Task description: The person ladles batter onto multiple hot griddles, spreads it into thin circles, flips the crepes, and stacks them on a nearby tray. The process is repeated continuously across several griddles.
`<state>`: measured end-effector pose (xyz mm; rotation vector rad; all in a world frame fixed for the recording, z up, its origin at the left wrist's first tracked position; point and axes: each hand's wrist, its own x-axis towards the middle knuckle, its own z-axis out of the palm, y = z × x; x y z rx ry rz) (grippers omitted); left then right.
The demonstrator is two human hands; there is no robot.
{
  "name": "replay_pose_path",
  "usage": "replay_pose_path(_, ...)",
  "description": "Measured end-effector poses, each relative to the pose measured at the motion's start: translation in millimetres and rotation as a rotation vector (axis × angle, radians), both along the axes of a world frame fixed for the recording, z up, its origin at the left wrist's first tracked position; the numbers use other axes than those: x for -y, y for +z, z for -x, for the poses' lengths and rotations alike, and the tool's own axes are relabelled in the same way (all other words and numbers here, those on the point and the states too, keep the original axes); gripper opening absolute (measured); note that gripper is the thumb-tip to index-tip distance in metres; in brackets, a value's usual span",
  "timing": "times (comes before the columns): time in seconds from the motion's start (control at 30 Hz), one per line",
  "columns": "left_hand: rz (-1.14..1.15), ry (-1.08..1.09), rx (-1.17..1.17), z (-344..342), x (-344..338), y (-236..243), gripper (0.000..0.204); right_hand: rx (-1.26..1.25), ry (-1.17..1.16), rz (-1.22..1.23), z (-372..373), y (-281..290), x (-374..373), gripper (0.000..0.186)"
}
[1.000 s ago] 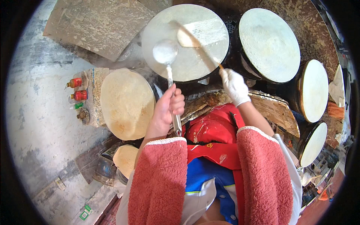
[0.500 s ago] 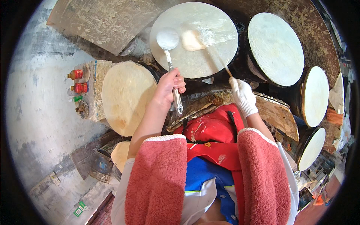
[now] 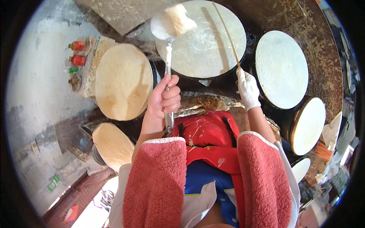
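My left hand (image 3: 164, 95) is bare and wrapped round the handle of a metal ladle (image 3: 161, 27). Over the ladle's bowl hangs a soft white lump (image 3: 180, 19) that looks like dough or batter. In its white knit glove, my right hand (image 3: 248, 88) grips a thin wooden stick (image 3: 227, 33), which slants up over the round griddle (image 3: 199, 55) at the centre. A thin, streaky pale film coats that griddle. Whether the stick touches its surface I cannot tell; its shadow falls there.
Other round, pale-topped griddles stand around me: one at left (image 3: 122, 81), another lower left (image 3: 113, 146), and two at right (image 3: 282, 68) and farther right (image 3: 308, 126). Red-labelled bottles (image 3: 78, 60) stand on a ledge at left. A red apron (image 3: 207, 129) covers my front.
The ladle has risen, and the lump that lay on the central griddle is now at its bowl. The stick has swung up from its low slant. My view has turned somewhat.
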<state>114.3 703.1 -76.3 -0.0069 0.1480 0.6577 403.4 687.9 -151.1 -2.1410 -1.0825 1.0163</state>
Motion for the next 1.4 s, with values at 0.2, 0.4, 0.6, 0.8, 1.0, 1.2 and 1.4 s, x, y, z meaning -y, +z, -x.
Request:
replay_pose_path(0.2,0.287,0.156,0.17,-18,19,24,0.028,0.157,0.613,-0.018,15,-5,27,0.04)
replay_pose_path(0.4,0.28,0.453,0.0,22,91,41,0.029,0.344,0.433,-0.284,-27,-20,10,0.037)
replay_pose_path(0.6,0.325,0.739,0.136,76,183,58,0.028,0.194,0.739,-0.102,35,-24,49,0.038)
replay_pose_path(0.8,0.122,1.057,-0.013,147,292,88,0.029,0.033,0.79,-0.255,150,-23,48,0.038)
replay_pose_path(1.0,0.256,0.956,-0.819,174,382,101,0.032,0.356,1.331,-0.52,288,-21,22,0.044)
replay_pose_path(1.2,0.757,1.042,-0.107,199,398,57,0.03,0.617,1.719,-0.568,323,-15,-5,0.022)
replay_pose_path(1.4,0.598,0.978,-0.108,240,398,60,0.031,0.219,1.247,-0.528,325,40,-66,0.028)
